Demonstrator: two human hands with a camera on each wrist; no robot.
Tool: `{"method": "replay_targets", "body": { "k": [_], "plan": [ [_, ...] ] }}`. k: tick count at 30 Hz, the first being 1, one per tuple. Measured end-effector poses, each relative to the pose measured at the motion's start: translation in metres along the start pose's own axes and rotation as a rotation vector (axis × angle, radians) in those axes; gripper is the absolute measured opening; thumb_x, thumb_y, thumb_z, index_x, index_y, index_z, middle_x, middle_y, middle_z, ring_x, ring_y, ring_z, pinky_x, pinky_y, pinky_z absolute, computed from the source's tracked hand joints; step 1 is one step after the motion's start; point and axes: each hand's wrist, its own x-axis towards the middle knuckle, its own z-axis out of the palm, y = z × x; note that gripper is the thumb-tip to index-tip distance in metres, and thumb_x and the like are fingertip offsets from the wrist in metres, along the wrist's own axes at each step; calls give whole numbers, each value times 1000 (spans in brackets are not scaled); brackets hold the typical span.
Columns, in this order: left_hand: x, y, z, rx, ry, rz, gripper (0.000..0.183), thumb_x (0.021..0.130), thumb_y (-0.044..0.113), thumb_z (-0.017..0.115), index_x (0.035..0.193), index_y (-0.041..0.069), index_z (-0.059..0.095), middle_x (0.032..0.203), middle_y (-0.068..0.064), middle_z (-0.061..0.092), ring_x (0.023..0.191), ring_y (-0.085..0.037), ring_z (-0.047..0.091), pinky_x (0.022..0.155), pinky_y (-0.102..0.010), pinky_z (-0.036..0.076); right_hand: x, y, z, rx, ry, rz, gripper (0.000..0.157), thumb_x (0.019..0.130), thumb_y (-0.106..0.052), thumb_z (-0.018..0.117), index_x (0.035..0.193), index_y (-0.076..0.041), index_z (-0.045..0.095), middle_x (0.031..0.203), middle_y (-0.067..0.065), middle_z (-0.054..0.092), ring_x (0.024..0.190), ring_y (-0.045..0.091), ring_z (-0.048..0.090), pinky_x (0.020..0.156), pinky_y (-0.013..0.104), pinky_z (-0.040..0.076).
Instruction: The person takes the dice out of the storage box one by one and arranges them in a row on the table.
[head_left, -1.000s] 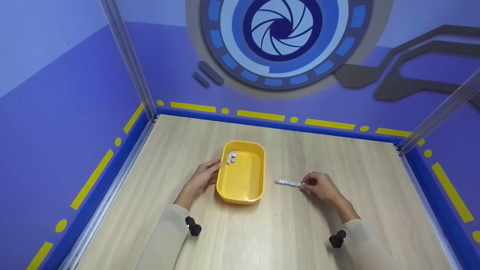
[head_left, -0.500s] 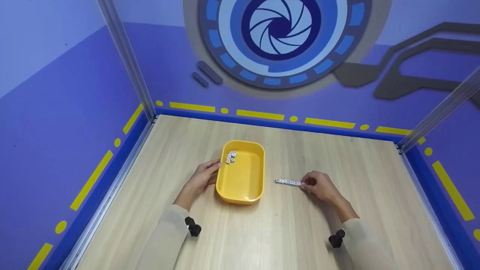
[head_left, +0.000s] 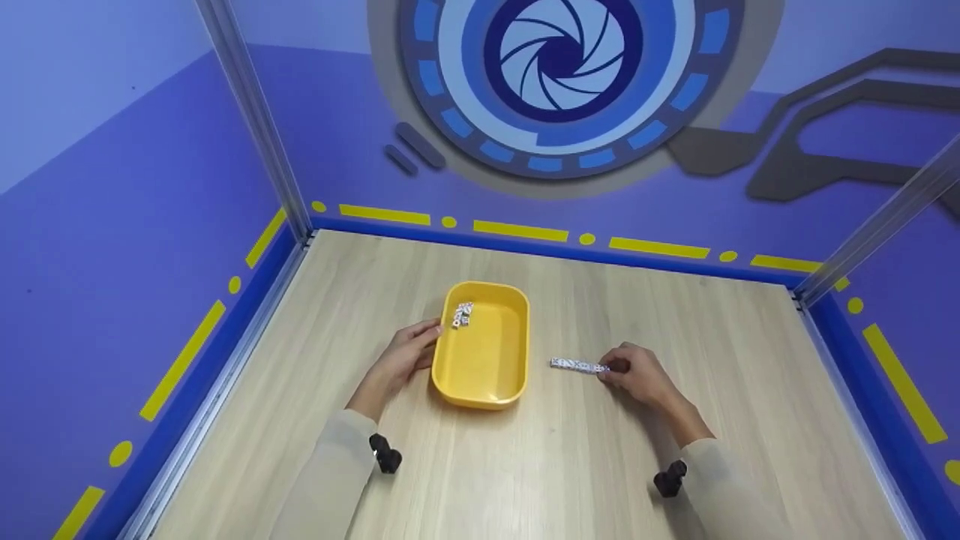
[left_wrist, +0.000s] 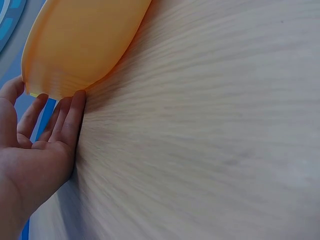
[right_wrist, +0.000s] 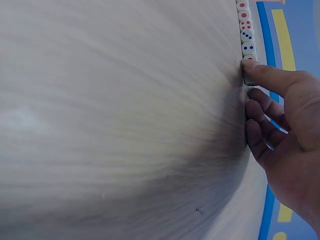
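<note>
A yellow plastic tray [head_left: 484, 367] stands on the table in the head view, with a small cluster of dice [head_left: 463, 315] in its back left corner. My left hand [head_left: 405, 352] is at the tray's left side; in the left wrist view its extended fingers [left_wrist: 75, 112] touch the wall and the thumb meets the rim. To the right of the tray, white dice with red and blue pips form a straight row [head_left: 576, 365]. My right hand [head_left: 639, 373] pinches the die at the row's right end, its thumb [right_wrist: 265, 75] partly covering that die in the right wrist view.
The wooden tabletop [head_left: 495, 480] is bounded by blue printed walls [head_left: 330, 135] at the back and sides. Metal frame posts [head_left: 259, 120] rise at the corners. Black wrist mounts [head_left: 386, 454] sit at both sleeves.
My right hand has shifted very slightly left at the row's end, and more of the end die shows. The left hand, tray and dice row stay in place.
</note>
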Motion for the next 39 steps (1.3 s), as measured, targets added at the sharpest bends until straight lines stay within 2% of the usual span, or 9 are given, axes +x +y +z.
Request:
{"method": "replay_targets", "body": {
  "k": [5, 8, 13, 16, 23, 26, 32, 36, 39],
  "plan": [
    [0, 0, 0, -2, -5, -4, 52, 100, 34, 60, 147, 15, 48, 140, -13, 57, 120, -28, 62, 93, -39, 55, 3, -1, -4, 21, -8, -14, 24, 83, -23, 82, 103, -13, 73, 94, 2, 65, 82, 18, 57, 68, 29, 48],
    [0, 1, 0, 1, -9, -4, 52, 100, 34, 59, 148, 16, 48, 140, -12, 57, 120, -27, 62, 93, -38, 55, 7, -7, -8, 43, 24, -10, 29, 84, -27, 81, 106, -10, 73, 96, 2, 68, 86, 17, 61, 72, 30, 51],
    [-2, 1, -1, 9, 3, -2, 52, 101, 34, 58, 148, 16, 47, 140, -12, 57, 120, -26, 62, 94, -38, 55, 26, -33, -9, 118, 104, -21, 30, 89, -26, 77, 110, -5, 71, 97, 1, 68, 89, 19, 62, 75, 33, 53],
    [-3, 1, -1, 7, 3, -5, 52, 101, 33, 59, 148, 16, 46, 140, -13, 57, 120, -27, 62, 94, -38, 54, 40, -55, -3, 144, 141, -60, 32, 89, -28, 76, 111, -5, 71, 97, 1, 67, 88, 18, 62, 76, 33, 54],
    [0, 0, 1, 4, 7, -1, 51, 99, 34, 61, 146, 17, 50, 139, -12, 58, 119, -27, 63, 92, -38, 55, 77, -113, 24, 216, 150, -190, 28, 89, -28, 76, 108, -8, 71, 97, 3, 67, 88, 17, 62, 79, 35, 56],
    [0, -1, 0, -10, 0, 10, 52, 99, 34, 63, 146, 16, 50, 140, -13, 57, 120, -28, 62, 93, -39, 55, 94, -139, 38, 233, 144, -203, 27, 88, -28, 77, 107, -9, 71, 97, 3, 67, 88, 16, 62, 79, 33, 57],
    [0, 1, 0, -22, -23, 26, 54, 98, 34, 64, 146, 15, 49, 140, -15, 57, 120, -31, 62, 92, -39, 55, 121, -174, 74, 306, 152, -160, 29, 89, -25, 76, 110, -6, 71, 103, 8, 68, 93, 17, 63, 83, 33, 56],
    [0, 0, -1, -30, -44, 28, 55, 99, 34, 62, 147, 12, 48, 141, -17, 56, 122, -33, 60, 92, -40, 55, 132, -182, 99, 385, 162, -103, 30, 88, -18, 76, 113, -1, 70, 106, 14, 67, 97, 24, 63, 85, 35, 55],
    [0, 0, -2, -26, -55, 28, 54, 99, 35, 61, 147, 13, 48, 141, -17, 55, 123, -32, 59, 93, -41, 55, 137, -185, 114, 390, 166, -53, 29, 86, -13, 77, 112, 0, 70, 106, 15, 67, 98, 26, 62, 86, 37, 54]
  ]
}}
